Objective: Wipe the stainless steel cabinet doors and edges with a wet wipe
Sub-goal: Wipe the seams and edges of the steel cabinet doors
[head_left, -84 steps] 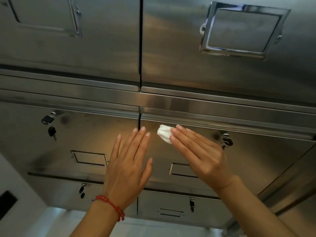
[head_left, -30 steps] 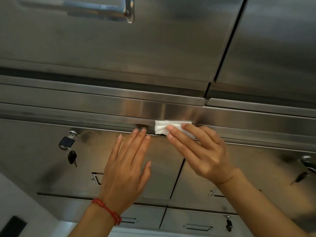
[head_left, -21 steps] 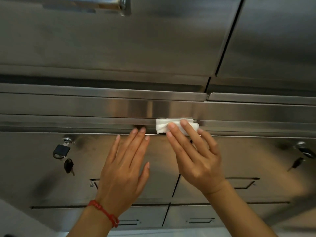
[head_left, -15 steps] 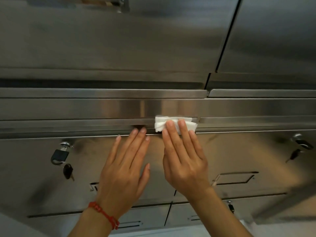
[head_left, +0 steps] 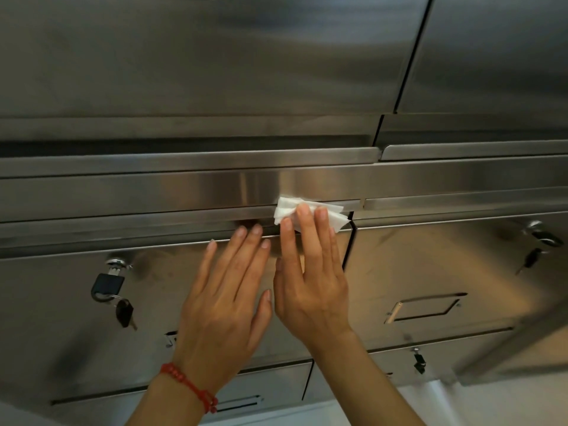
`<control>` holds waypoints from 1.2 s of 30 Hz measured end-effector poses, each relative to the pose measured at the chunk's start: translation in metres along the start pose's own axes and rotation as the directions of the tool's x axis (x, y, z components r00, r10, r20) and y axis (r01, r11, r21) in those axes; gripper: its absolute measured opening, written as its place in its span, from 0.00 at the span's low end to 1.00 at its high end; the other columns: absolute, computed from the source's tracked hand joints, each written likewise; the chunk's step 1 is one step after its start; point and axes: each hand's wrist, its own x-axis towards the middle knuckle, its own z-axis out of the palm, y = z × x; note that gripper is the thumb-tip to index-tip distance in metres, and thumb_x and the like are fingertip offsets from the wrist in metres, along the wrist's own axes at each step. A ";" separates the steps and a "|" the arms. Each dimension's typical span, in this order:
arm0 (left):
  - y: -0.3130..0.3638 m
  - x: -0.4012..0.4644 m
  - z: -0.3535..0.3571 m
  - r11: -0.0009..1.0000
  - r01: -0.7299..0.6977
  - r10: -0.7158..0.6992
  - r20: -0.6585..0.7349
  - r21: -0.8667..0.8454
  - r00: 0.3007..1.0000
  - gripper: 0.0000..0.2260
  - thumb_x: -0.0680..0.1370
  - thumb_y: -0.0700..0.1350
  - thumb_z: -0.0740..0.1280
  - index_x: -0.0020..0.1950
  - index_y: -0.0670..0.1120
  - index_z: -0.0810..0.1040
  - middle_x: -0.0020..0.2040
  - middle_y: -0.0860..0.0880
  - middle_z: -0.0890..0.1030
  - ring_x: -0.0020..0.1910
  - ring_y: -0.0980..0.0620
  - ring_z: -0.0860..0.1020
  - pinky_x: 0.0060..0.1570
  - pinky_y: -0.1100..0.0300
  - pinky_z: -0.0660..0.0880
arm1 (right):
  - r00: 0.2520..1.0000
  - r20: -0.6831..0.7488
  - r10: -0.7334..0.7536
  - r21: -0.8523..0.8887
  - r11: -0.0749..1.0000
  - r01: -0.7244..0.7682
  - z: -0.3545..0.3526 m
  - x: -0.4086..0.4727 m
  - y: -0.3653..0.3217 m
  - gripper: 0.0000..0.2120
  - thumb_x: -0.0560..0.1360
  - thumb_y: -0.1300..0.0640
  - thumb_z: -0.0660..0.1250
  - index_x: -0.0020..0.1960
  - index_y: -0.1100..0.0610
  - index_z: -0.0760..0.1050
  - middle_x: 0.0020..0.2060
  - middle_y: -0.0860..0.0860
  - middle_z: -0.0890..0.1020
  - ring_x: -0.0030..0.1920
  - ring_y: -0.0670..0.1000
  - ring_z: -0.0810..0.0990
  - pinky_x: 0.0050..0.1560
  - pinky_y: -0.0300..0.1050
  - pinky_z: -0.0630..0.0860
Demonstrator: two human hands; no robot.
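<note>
the right hand (head_left: 310, 281), fingers straight and close together, presses a crumpled white wet wipe (head_left: 292, 209) against the horizontal stainless steel cabinet edge (head_left: 153, 216), just left of the dark gap between two doors. the left hand (head_left: 224, 305), with a red beaded bracelet (head_left: 190, 385) at the wrist, lies flat with fingers apart on the brushed stainless steel cabinet door (head_left: 61, 333) just beside it. a black padlock with a key (head_left: 107, 285) hangs on that door at left.

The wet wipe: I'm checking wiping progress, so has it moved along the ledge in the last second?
Yes. The wet wipe has slid left, off the vertical door gap it covered.
</note>
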 end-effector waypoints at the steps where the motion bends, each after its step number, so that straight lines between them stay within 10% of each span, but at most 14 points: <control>1: 0.000 0.000 0.000 1.000 0.000 0.000 0.002 -0.003 1.000 0.21 0.78 0.44 0.56 0.70 0.38 0.63 0.69 0.39 0.68 0.71 0.45 0.63 0.70 0.44 0.58 | 1.000 0.005 -0.003 -0.003 1.000 0.003 0.001 0.000 0.001 0.21 0.79 0.62 0.54 0.71 0.64 0.59 0.70 0.61 0.61 0.73 0.60 0.56 0.71 0.56 0.62; 36: -0.003 -0.003 -0.003 1.000 0.011 -0.011 0.013 -0.010 1.000 0.22 0.77 0.43 0.57 0.70 0.36 0.65 0.70 0.39 0.67 0.71 0.44 0.63 0.70 0.44 0.58 | 0.987 0.045 -0.154 -0.072 0.985 0.157 -0.006 0.006 0.015 0.25 0.77 0.57 0.58 0.73 0.55 0.58 0.72 0.55 0.59 0.74 0.57 0.55 0.72 0.53 0.58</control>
